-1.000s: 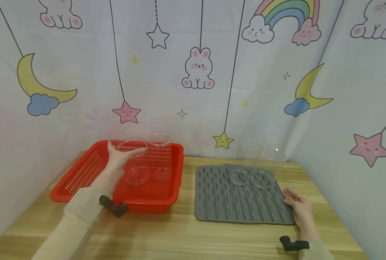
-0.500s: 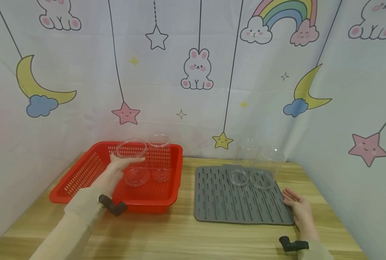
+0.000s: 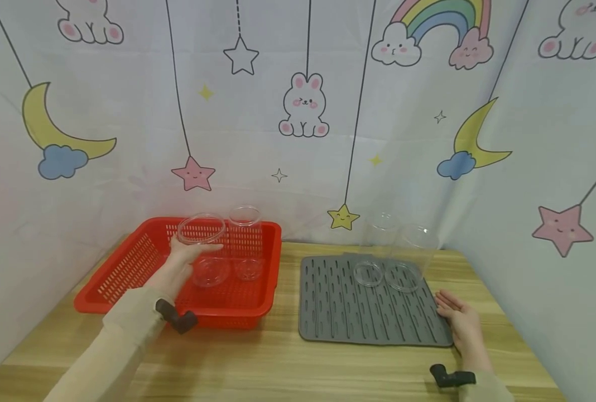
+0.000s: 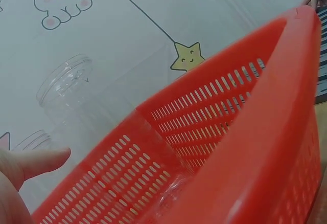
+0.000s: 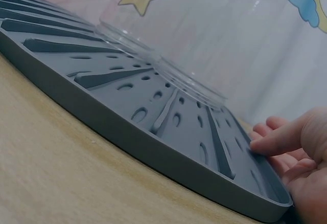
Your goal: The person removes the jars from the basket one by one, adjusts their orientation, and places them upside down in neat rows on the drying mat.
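- At the left of the counter (image 3: 288, 363), inside a red basket (image 3: 227, 321) with slotted walls, stands a wide clear jar (image 3: 214, 267), its base seen against the basket floor.
- Just to the right of it, in the same basket, is a slimmer clear jar (image 3: 246, 243); whether the two touch is hard to tell.
- Between the person and the wide clear jar's base runs the basket's near wall; a patterned backdrop (image 3: 248, 123) hangs behind.
- Over on the right lies a ribbed grey mat (image 3: 328, 312), bearing a narrow jar (image 3: 376, 243) and a broad jar (image 3: 412, 255), both clear, side by side toward its back.
- The wide clear jar's long axis is near upright, rim on top; seen from the head, the rim sits slightly left of the base.
- The grey mat lies flat, longer from side to side, its ribs running front to back.
- The left hand (image 3: 179, 262) is spread at the wide clear jar's near side, thumb straight across its front; the other fingers are mostly hidden, so I cannot tell if it grips.
- The right hand (image 3: 461, 324) is loosely open at the grey mat's right edge, thumb tip against the rim, fingers gently bent.
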`<state>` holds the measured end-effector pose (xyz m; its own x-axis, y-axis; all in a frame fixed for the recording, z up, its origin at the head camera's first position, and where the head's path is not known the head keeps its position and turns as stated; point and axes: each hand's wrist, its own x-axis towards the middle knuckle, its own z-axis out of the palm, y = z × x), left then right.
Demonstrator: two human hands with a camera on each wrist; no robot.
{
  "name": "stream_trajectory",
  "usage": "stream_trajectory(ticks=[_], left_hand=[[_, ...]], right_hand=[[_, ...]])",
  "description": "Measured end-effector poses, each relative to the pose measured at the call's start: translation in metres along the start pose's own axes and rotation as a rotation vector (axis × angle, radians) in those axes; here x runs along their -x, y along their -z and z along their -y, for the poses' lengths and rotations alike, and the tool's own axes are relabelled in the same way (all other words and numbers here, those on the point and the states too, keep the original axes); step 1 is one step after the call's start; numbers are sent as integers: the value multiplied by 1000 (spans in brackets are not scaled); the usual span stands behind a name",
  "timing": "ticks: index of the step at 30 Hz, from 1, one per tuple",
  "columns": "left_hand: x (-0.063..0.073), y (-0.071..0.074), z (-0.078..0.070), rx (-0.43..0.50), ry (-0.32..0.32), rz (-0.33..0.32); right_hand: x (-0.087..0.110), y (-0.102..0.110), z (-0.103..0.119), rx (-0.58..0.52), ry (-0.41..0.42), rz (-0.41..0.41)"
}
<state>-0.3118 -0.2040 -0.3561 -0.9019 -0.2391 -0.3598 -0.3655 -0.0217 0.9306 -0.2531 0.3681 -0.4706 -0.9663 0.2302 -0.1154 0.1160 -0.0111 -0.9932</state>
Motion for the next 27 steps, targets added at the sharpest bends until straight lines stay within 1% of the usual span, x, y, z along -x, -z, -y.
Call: stream_trajectory(ticks=[7,15,20,23,27], left_hand=[[0,-3,1,27,-17,-21],[2,-2,0,61,-2,-34],[6,0,-2,57,6,-24],[8,0,-4,61,-7,-30],[11,0,-6,65,-43,-54]], right_hand=[[0,0,0,-4,-7,-4],[-2,0,-1,-2,8,-2],[-2,0,0,-8,6,-3],[-2,0,0,-5,8,0],[-2,1,0,-7,8,3]])
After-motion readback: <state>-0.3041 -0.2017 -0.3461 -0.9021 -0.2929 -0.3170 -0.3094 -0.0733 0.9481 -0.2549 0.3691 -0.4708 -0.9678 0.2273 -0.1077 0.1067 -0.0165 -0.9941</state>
